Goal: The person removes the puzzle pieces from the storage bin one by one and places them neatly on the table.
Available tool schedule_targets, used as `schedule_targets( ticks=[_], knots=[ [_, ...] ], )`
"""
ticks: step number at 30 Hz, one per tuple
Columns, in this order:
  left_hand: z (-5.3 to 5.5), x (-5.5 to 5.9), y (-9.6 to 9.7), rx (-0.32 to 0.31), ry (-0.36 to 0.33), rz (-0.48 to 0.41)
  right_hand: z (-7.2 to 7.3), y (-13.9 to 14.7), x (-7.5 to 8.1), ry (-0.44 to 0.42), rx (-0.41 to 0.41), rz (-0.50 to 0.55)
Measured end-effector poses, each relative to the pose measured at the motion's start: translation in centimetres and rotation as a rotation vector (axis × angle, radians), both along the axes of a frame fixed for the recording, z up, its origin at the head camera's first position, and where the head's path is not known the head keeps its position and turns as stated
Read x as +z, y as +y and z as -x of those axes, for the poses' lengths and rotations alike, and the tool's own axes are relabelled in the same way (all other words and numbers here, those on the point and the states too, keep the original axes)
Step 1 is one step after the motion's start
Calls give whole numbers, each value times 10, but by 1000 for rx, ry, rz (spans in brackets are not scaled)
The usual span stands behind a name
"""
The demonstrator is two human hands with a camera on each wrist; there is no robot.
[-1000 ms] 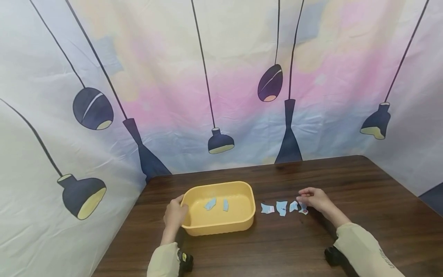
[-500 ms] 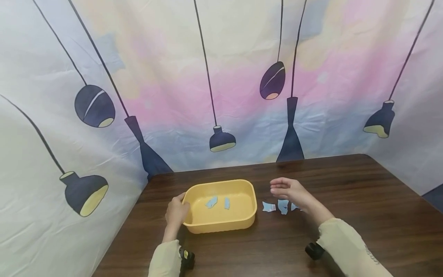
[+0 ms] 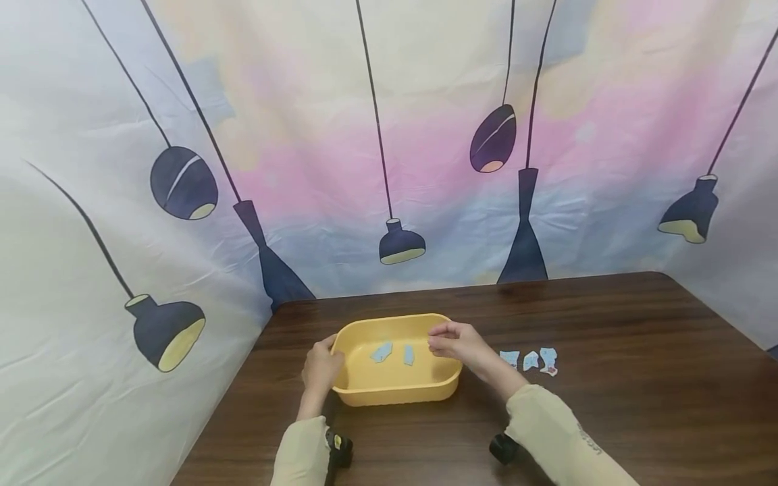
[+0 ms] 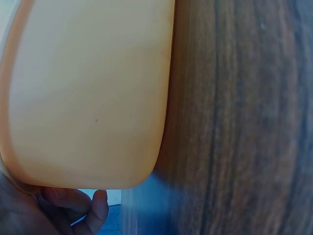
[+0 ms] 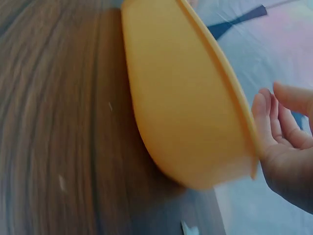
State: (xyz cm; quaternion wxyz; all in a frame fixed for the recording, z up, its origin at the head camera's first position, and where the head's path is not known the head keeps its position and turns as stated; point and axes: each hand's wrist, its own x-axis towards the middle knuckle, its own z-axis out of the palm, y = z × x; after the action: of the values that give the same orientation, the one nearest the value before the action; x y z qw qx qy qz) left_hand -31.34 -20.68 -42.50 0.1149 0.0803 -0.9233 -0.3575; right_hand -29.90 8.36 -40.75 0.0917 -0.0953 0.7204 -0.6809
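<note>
My left hand (image 3: pixel 322 366) grips the left end of a deep yellow plastic tray (image 3: pixel 401 397); in the left wrist view its fingers (image 4: pixel 99 208) curl at the tray's end. Two torn light-blue paper pieces, a wider one (image 3: pixel 382 352) and a narrow one (image 3: pixel 408 355), lie inside on the bottom. My right hand (image 3: pixel 467 345) hovers over the tray's right rim. Its fingers are loosely bent, with the thumb apart from them in the right wrist view and nothing showing between. On the table to the right are more torn pieces (image 3: pixel 531 360), some with red marks; the right forearm covers part of that row.
A dark wood-grain table (image 3: pixel 638 405) carries everything. Behind it hangs a pastel cloth backdrop (image 3: pixel 304 169) printed with dark pendant lamps. Black wrist cameras (image 3: pixel 503 448) sit under both sleeves, close to the tabletop.
The right hand has moved left from the far-right paper piece, over the row, to the tray's right rim. The left hand still holds the tray. The head view has shifted slightly.
</note>
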Motion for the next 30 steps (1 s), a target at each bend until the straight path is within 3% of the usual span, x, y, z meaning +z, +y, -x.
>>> schedule_targets(
  ticks=[4, 9, 15, 22, 26, 30],
  knots=[
    [1, 1, -2, 0, 1, 7, 4, -22, 1, -23, -53, 27],
    [0, -1, -3, 9, -7, 4, 8, -43, -3, -59, -53, 15],
    [-1, -1, -1, -11, 3, -6, 15, -59, -11, -118, -135, -64],
    [0, 4, 2, -15, 13, 9, 30, -58, -15, -106, -193, -199],
    [-1, 5, 2, -15, 14, 10, 34, -58, -17, -83, -182, -259],
    [-2, 2, 1, -7, 7, 3, 34, -58, -21, -56, -116, -324]
  ],
)
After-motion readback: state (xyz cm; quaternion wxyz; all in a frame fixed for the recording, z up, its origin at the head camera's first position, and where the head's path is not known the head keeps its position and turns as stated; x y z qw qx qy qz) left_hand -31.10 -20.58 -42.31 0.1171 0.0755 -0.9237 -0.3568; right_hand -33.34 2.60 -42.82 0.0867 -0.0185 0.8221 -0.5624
